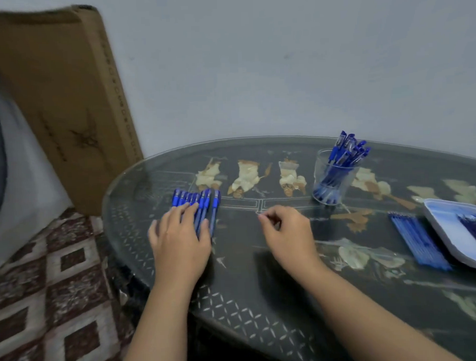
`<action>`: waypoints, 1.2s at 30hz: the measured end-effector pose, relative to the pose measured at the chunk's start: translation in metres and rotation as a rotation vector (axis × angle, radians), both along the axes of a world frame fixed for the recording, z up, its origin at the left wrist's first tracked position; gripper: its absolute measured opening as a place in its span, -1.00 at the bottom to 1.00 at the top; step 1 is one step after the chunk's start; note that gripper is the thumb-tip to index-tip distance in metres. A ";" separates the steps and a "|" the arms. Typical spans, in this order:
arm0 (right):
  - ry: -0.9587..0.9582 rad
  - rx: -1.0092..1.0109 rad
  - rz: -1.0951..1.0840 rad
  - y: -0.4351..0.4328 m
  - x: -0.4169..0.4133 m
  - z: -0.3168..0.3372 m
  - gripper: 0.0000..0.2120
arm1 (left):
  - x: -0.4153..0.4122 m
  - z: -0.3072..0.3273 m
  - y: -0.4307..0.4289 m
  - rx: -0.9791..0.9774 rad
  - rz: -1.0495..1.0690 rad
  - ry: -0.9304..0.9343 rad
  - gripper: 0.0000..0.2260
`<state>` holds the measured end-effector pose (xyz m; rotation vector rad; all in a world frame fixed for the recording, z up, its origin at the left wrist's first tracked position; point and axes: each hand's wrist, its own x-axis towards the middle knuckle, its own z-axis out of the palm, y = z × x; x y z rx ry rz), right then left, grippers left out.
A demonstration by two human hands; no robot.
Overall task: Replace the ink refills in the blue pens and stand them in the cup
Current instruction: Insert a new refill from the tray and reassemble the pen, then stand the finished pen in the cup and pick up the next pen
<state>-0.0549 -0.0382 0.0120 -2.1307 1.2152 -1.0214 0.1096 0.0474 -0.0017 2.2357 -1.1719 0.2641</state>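
Left grip (179, 237) flat on blue pens (204, 204)

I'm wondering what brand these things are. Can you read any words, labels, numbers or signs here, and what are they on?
Cardboard box: a column of small printed marks down one edge, a faint line of print and a dark star-like sign, all too blurred to read.
Blue pens lying on the table: no readable print.
Pens in the cup: too small to read.
Tray: no text visible.
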 end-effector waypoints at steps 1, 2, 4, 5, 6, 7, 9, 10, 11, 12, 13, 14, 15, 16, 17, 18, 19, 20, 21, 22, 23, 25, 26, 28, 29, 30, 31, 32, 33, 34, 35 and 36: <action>0.020 0.016 0.013 0.002 0.011 -0.002 -0.85 | 0.006 0.000 0.004 0.044 0.005 0.011 -0.66; 0.030 0.030 0.021 0.004 0.023 -0.003 -0.85 | 0.010 0.000 0.006 0.101 0.004 0.037 -0.64; 0.060 0.065 0.020 0.006 0.044 -0.004 -0.85 | 0.015 -0.005 0.009 0.188 -0.001 0.069 -0.60; 0.081 0.084 0.009 0.006 0.054 -0.004 -0.83 | 0.016 -0.007 0.009 0.216 -0.003 0.078 -0.59; 0.105 0.099 -0.006 0.005 0.064 -0.005 -0.82 | 0.016 -0.008 0.010 0.234 -0.003 0.083 -0.58; 0.133 0.106 -0.017 0.004 0.072 -0.007 -0.80 | 0.015 -0.009 0.009 0.246 -0.003 0.084 -0.58; 0.202 0.098 -0.036 0.004 0.087 -0.010 -0.76 | 0.015 -0.008 0.010 0.243 0.000 0.080 -0.57; 0.238 0.092 -0.051 0.004 0.093 -0.012 -0.73 | 0.015 -0.008 0.010 0.235 0.002 0.079 -0.57; 0.269 0.085 -0.069 0.004 0.097 -0.013 -0.72 | 0.015 -0.008 0.010 0.232 0.004 0.080 -0.57; 0.296 0.079 -0.089 0.005 0.100 -0.013 -0.70 | 0.015 -0.008 0.010 0.235 0.003 0.086 -0.57; 0.316 0.074 -0.109 0.006 0.103 -0.014 -0.70 | 0.015 -0.008 0.010 0.237 0.001 0.090 -0.57; 0.326 0.072 -0.129 0.007 0.105 -0.014 -0.71 | 0.015 -0.008 0.010 0.242 -0.002 0.093 -0.57; 0.329 0.079 -0.146 0.008 0.107 -0.013 -0.73 | 0.015 -0.008 0.010 0.248 -0.006 0.096 -0.57; 0.329 0.095 -0.165 0.009 0.108 -0.012 -0.75 | 0.015 -0.008 0.011 0.250 -0.008 0.099 -0.57; 0.326 0.114 -0.184 0.009 0.109 -0.012 -0.77 | 0.015 -0.007 0.011 0.251 -0.009 0.101 -0.57; 0.317 0.134 -0.202 0.010 0.110 -0.011 -0.78 | 0.015 -0.007 0.011 0.252 -0.009 0.104 -0.57; 0.303 0.150 -0.218 0.010 0.110 -0.011 -0.78 | 0.015 -0.006 0.011 0.256 -0.010 0.108 -0.56; 0.288 0.165 -0.231 0.010 0.109 -0.010 -0.78 | 0.015 -0.006 0.011 0.260 -0.011 0.112 -0.56; 0.271 0.174 -0.240 0.010 0.107 -0.010 -0.78 | 0.015 -0.005 0.011 0.263 -0.013 0.114 -0.56; 0.252 0.182 -0.246 0.010 0.104 -0.008 -0.79 | 0.014 -0.006 0.011 0.265 -0.015 0.115 -0.56; 0.228 0.193 -0.246 0.010 0.099 -0.006 -0.79 | 0.015 -0.006 0.011 0.265 -0.016 0.118 -0.56; 0.173 0.219 -0.230 0.011 0.085 0.000 -0.81 | 0.015 -0.006 0.011 0.247 -0.019 0.131 -0.57; 0.146 0.233 -0.215 0.013 0.075 0.002 -0.82 | 0.016 -0.006 0.011 0.227 -0.017 0.137 -0.58; 0.095 0.259 -0.177 0.016 0.054 0.005 -0.85 | 0.017 -0.005 0.011 0.167 0.003 0.152 -0.60; 0.070 0.265 -0.164 0.017 0.042 0.005 -0.87 | 0.018 -0.004 0.011 0.129 0.016 0.157 -0.61; 0.045 0.263 -0.159 0.018 0.028 0.005 -0.90 | 0.019 -0.003 0.011 0.086 0.030 0.156 -0.62; 0.021 0.253 -0.160 0.017 0.013 0.004 -0.92 | 0.018 -0.002 0.012 0.037 0.043 0.146 -0.63; 0.004 0.234 -0.166 0.016 -0.004 0.003 -0.93 | 0.017 -0.001 0.011 -0.012 0.052 0.128 -0.65; 0.001 0.204 -0.174 0.014 -0.022 0.002 -0.93 | 0.013 0.002 0.010 -0.060 0.057 0.112 -0.66; 0.012 0.170 -0.183 0.013 -0.040 0.001 -0.93 | 0.008 0.006 0.008 -0.109 0.059 0.101 -0.67; 0.027 0.137 -0.196 0.011 -0.059 0.000 -0.93 | 0.000 0.010 0.005 -0.155 0.048 0.097 -0.67; 0.043 0.107 -0.211 0.009 -0.076 -0.001 -0.94 | -0.010 0.014 0.001 -0.186 0.021 0.102 -0.67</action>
